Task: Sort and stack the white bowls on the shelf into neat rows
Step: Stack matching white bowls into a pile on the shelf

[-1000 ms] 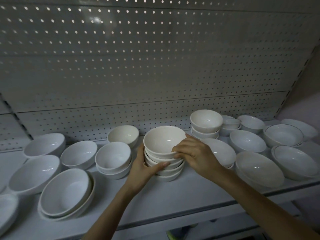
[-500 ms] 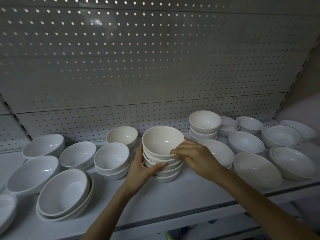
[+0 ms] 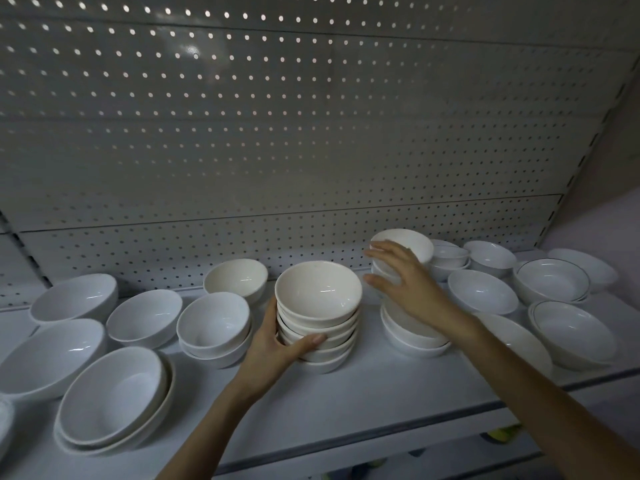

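A shop: a perforated metal back panel (image 3: 277, 150) stands behind a display shelf (image 3: 381, 393) crowded with white bowls (image 3: 145, 317).

White bowls (image 3: 318, 292) nested in an upright stack mid-shelf (image 3: 363, 396)

No readable text, labels or numbers anywhere.

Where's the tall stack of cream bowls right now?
In the head view, the stack of cream bowls stands at the middle of the shelf, the left hand holding it, between a two-bowl white pile and the right hand.
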Demonstrator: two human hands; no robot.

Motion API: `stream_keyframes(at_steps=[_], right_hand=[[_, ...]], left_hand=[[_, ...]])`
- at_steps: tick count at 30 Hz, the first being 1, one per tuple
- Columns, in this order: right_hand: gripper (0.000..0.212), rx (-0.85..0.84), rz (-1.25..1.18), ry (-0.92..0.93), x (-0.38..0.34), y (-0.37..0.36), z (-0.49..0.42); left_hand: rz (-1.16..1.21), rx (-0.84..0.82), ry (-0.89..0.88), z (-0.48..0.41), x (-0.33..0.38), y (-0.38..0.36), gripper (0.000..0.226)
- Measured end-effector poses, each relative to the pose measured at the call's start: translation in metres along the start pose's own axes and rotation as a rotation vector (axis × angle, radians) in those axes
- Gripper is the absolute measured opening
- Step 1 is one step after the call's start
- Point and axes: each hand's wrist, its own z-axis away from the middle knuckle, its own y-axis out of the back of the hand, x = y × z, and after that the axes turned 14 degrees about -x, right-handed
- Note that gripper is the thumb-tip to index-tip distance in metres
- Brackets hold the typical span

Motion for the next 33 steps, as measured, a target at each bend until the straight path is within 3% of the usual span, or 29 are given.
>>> stream_keyframes(at_steps=[3, 7, 11, 21, 27, 33], right_hand=[[0.052, -0.056, 0.184, -0.185, 0.031, 0.016, -0.010], [0.044, -0.135, 0.060, -0.321, 0.056, 0.026, -0.015], [0.022, -0.136, 0.115, -0.308, 0.061, 0.031, -0.019], [0.007, -0.028, 0.276, -0.353, 0.055, 0.032, -0.020], [0.022, 0.060, 0.208, -0.313, 0.047, 0.043, -0.021], [0.025, 0.072, 0.301, -0.250, 0.045, 0.049, -0.017]], left_hand=[[-0.015, 0.005, -0.001, 0.000, 0.000, 0.000, 0.092], [-0.019, 0.004, -0.017, 0.000, 0.001, -0.001, 0.095], [-0.030, 0.011, -0.023, 0.000, 0.001, -0.001, 0.094], [-0.030, 0.015, -0.003, 0.002, 0.003, -0.003, 0.086], [-0.032, 0.015, -0.016, 0.001, 0.003, -0.003, 0.085], [-0.041, 0.019, -0.012, 0.001, 0.003, -0.003, 0.085]])
